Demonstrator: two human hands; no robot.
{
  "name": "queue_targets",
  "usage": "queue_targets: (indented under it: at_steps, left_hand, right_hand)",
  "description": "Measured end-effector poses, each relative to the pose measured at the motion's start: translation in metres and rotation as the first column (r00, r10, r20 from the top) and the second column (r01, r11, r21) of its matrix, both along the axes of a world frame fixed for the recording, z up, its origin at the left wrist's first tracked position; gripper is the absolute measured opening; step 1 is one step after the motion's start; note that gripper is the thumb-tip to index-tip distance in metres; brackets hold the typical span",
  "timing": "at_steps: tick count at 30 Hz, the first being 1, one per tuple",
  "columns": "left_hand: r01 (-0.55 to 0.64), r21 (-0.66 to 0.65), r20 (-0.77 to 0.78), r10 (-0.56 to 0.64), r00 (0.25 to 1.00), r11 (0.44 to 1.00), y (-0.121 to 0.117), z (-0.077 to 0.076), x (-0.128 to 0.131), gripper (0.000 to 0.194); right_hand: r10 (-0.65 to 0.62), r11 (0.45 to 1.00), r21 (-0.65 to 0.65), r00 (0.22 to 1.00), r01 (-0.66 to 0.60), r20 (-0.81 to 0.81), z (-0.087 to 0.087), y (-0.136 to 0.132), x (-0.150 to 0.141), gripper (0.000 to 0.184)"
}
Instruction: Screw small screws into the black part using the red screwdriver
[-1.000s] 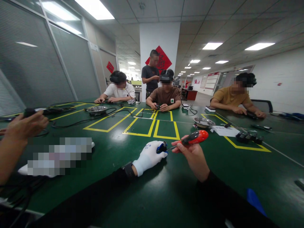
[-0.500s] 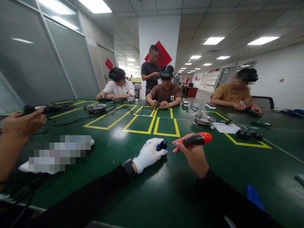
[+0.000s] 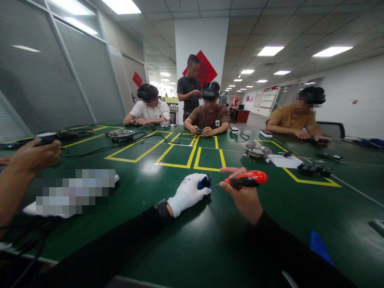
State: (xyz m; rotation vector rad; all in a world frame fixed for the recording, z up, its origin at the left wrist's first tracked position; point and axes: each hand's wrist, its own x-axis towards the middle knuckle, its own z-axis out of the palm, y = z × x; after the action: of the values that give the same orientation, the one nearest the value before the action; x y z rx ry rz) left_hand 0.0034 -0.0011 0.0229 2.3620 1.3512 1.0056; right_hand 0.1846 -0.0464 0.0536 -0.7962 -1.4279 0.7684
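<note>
My left hand point(image 3: 192, 191), in a white glove with blue fingertips, is closed around a small black part point(image 3: 206, 182) with a metal tip on top. The fingers cover most of that part, so its kind is hard to make out. My bare right hand point(image 3: 244, 198) holds a screwdriver point(image 3: 249, 179) by its red and black handle. Its thin shaft points left, and the tip meets the black part's right side. The index finger is raised off the handle, while the thumb presses against it.
Metal bowls point(image 3: 258, 150) stand farther back on the green table point(image 3: 192, 248), marked with yellow tape. Several black parts point(image 3: 315, 168) lie beside a white paper point(image 3: 285, 161) at right. Cables run across the left. A co-worker's hand point(image 3: 36, 156) reaches in there; other people sit opposite.
The screwdriver handle has turned between my right fingers, and the index finger has lifted and straightened. My left hand keeps its hold on the black part. The view has tilted slightly down.
</note>
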Motion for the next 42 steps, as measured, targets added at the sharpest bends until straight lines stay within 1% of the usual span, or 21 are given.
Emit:
queue_targets:
  at_steps: [2, 5, 8, 10, 12, 14, 16, 17, 18, 19, 20, 22, 24, 27, 30, 32, 34, 36, 39, 40, 42]
  left_hand:
    - [0.004, 0.008, -0.003, -0.004, 1.0, 1.0, 0.0, 0.0, 0.0, 0.028]
    - [0.016, 0.01, -0.015, -0.016, 1.0, 1.0, -0.001, 0.001, -0.001, 0.025]
    - [0.022, 0.006, -0.013, -0.022, 1.0, 1.0, -0.002, 0.002, -0.002, 0.025]
    - [0.022, 0.007, -0.01, -0.022, 1.0, 1.0, -0.002, 0.002, -0.002, 0.024]
    - [0.025, 0.006, -0.014, -0.025, 1.0, 1.0, -0.002, 0.002, -0.001, 0.024]
    - [0.02, -0.001, -0.019, -0.02, 1.0, 1.0, -0.002, 0.002, -0.001, 0.023]
    - [0.008, -0.016, -0.019, -0.008, 1.0, 1.0, -0.002, 0.002, 0.0, 0.025]
    - [0.0, -0.022, -0.017, 0.0, 1.0, 1.0, -0.002, 0.002, 0.0, 0.026]
    - [-0.007, -0.026, -0.014, 0.007, 1.0, 1.0, -0.002, 0.002, 0.0, 0.027]
    - [-0.01, -0.028, -0.011, 0.01, 1.0, 1.0, -0.002, 0.002, 0.001, 0.029]
    - [-0.01, -0.029, -0.009, 0.01, 1.0, 1.0, -0.002, 0.002, 0.001, 0.03]
    - [-0.013, -0.026, -0.008, 0.013, 1.0, 1.0, -0.002, 0.001, 0.001, 0.031]
    - [-0.009, -0.018, -0.012, 0.009, 1.0, 1.0, -0.002, 0.001, 0.001, 0.03]
    - [0.019, 0.0, -0.014, -0.019, 1.0, 1.0, -0.003, 0.002, 0.001, 0.027]
    - [0.006, -0.006, -0.015, -0.007, 1.0, 1.0, -0.004, 0.003, 0.002, 0.027]
    - [0.001, -0.019, -0.019, -0.002, 1.0, 1.0, -0.004, 0.003, 0.002, 0.027]
    - [0.012, -0.024, -0.022, -0.012, 1.0, 1.0, -0.004, 0.003, 0.002, 0.027]
    - [0.01, -0.015, -0.019, -0.01, 1.0, 1.0, -0.003, 0.002, 0.001, 0.028]
    - [0.007, 0.004, -0.018, -0.006, 1.0, 1.0, -0.002, 0.001, 0.001, 0.028]
    - [0.011, 0.009, -0.018, -0.01, 1.0, 1.0, -0.002, 0.0, 0.0, 0.028]
    - [0.022, 0.018, -0.02, -0.022, 1.0, 1.0, -0.003, 0.001, 0.0, 0.028]
  right_hand:
    - [0.072, 0.996, -0.046, 0.997, -0.074, -0.028, 0.001, -0.002, -0.001, 0.028]
    - [0.17, 0.974, -0.139, 0.983, -0.178, -0.066, 0.001, -0.003, -0.001, 0.028]
    - [0.257, 0.943, -0.174, 0.954, -0.283, -0.157, 0.002, -0.002, -0.002, 0.036]
    - [0.282, 0.928, -0.175, 0.928, -0.328, -0.242, 0.003, -0.002, -0.003, 0.038]
    - [0.239, 0.943, -0.17, 0.94, -0.284, -0.243, 0.003, -0.001, -0.003, 0.035]
    - [0.118, 0.977, -0.162, 0.984, -0.139, -0.13, 0.004, 0.001, -0.001, 0.032]
    - [-0.043, 0.995, -0.088, 0.999, 0.044, 0.02, 0.005, 0.003, 0.003, 0.025]
    - [-0.098, 0.995, -0.03, 0.993, 0.1, 0.067, 0.005, 0.004, 0.005, 0.02]
    - [-0.112, 0.994, 0.02, 0.99, 0.11, 0.082, 0.005, 0.005, 0.006, 0.017]
    - [-0.08, 0.996, 0.046, 0.994, 0.076, 0.075, 0.005, 0.006, 0.007, 0.018]
    - [-0.017, 0.999, 0.049, 0.999, 0.014, 0.048, 0.004, 0.006, 0.007, 0.021]
    - [0.129, 0.992, 0.006, 0.991, -0.129, -0.042, 0.002, 0.007, 0.005, 0.021]
    - [0.196, 0.979, -0.028, 0.974, -0.201, -0.117, -0.001, 0.006, 0.001, 0.019]
    - [0.17, 0.984, -0.023, 0.976, -0.175, -0.134, -0.005, 0.002, -0.003, 0.022]
    - [0.072, 0.997, 0.026, 0.997, -0.072, -0.018, -0.003, -0.003, -0.004, 0.024]
    - [-0.008, 0.995, 0.098, 0.997, 0.0, 0.083, -0.001, -0.005, -0.003, 0.019]
    - [-0.024, 0.991, 0.136, 0.994, 0.009, 0.107, 0.0, -0.005, -0.002, 0.01]
    - [0.053, 0.993, 0.101, 0.998, -0.056, 0.033, 0.0, -0.004, -0.003, 0.008]
    - [0.197, 0.98, 0.012, 0.969, -0.198, -0.146, -0.003, -0.002, -0.005, 0.014]
    - [0.219, 0.974, -0.014, 0.955, -0.227, -0.201, -0.003, -0.001, -0.005, 0.017]
    - [0.215, 0.97, -0.055, 0.943, -0.236, -0.253, -0.004, -0.002, -0.006, 0.027]
